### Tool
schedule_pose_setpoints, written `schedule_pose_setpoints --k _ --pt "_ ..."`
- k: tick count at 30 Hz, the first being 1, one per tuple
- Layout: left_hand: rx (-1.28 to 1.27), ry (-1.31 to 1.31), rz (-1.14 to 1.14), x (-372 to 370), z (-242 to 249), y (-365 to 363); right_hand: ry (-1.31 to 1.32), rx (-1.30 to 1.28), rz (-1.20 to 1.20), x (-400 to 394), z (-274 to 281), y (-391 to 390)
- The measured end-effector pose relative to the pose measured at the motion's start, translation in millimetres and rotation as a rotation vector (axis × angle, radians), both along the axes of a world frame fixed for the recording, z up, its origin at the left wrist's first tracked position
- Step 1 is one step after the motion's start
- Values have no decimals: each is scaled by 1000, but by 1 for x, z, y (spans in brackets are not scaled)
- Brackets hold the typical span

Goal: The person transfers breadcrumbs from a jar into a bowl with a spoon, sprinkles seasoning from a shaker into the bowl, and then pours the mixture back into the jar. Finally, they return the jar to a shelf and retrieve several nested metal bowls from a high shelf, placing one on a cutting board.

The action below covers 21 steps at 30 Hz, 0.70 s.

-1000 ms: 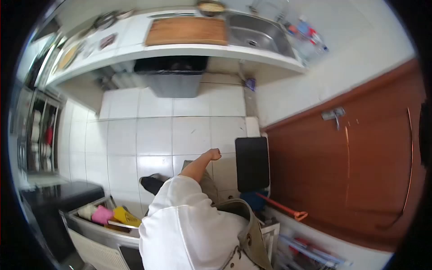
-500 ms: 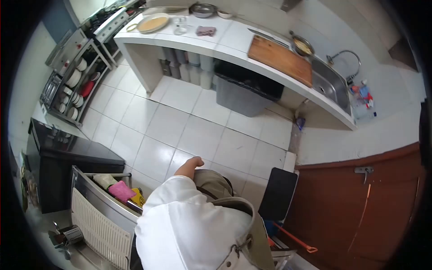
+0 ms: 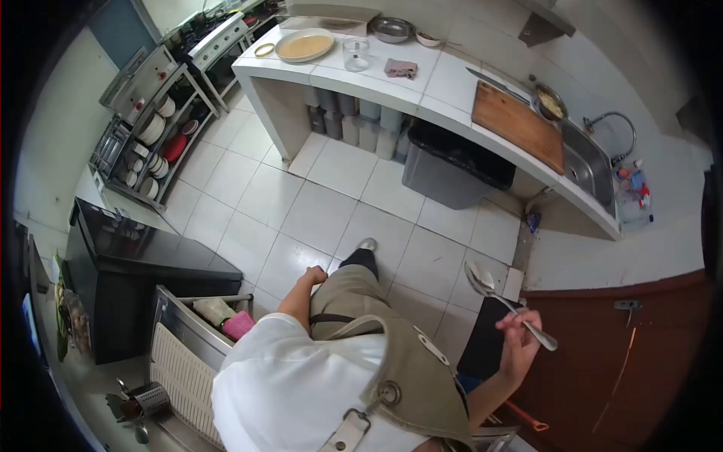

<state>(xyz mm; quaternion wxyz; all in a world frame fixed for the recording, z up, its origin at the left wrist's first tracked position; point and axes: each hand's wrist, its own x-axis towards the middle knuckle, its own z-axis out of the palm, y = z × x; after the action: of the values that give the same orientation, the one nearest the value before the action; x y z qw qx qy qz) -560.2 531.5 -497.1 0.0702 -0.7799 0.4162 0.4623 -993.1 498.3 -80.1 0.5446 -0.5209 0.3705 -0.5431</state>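
The right hand (image 3: 521, 340) pinches a metal spoon (image 3: 510, 306) by its handle, out above the tiled floor (image 3: 301, 207), on the door (image 3: 584, 358) side; a slackening grip could let it tip and clatter down. The left hand (image 3: 316, 275) hangs, fingers curled; I can't tell whether it's empty.

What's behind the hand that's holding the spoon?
Behind the right hand with the spoon are a dark panel and a red-brown door. The hand covers some of both, so I can't see those bits.
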Motion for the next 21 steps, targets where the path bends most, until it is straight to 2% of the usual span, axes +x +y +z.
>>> schedule_pose_setpoints --k 2,5,6,7,8,10,11,13,14,15,16,18,21 --pt "-44 5 55 30 0 5 146 -169 -53 29 7 -26" --pt "-193 -20 252 75 -5 13 195 -180 -74 80 8 -72" --pt "-193 -11 338 86 -4 13 299 -158 -111 100 4 -88" --pt "-328 -55 224 106 -40 22 278 -184 -96 118 -4 -106" --pt "-239 90 500 119 -43 22 300 -134 -80 138 -13 -125" --pt "-225 174 601 142 -39 16 356 -111 -98 188 -14 -160" --pt "-157 181 707 148 -10 6 334 -124 -104 211 -14 -178" --pt "-217 248 950 169 -12 -17 230 -96 -92 249 -23 -207" --pt "-210 245 932 182 -14 -32 212 -131 -72 263 -29 -224" --pt "-323 291 955 194 -9 -52 216 -125 -89 276 -33 -240" --pt "-436 339 976 208 -3 -73 187 -45 -49 287 -36 -255" --pt "-556 420 869 237 6 -121 162 44 -25 308 -38 -290" --pt "-824 449 729 266 67 -209 197 236 -7 340 -48 -339"
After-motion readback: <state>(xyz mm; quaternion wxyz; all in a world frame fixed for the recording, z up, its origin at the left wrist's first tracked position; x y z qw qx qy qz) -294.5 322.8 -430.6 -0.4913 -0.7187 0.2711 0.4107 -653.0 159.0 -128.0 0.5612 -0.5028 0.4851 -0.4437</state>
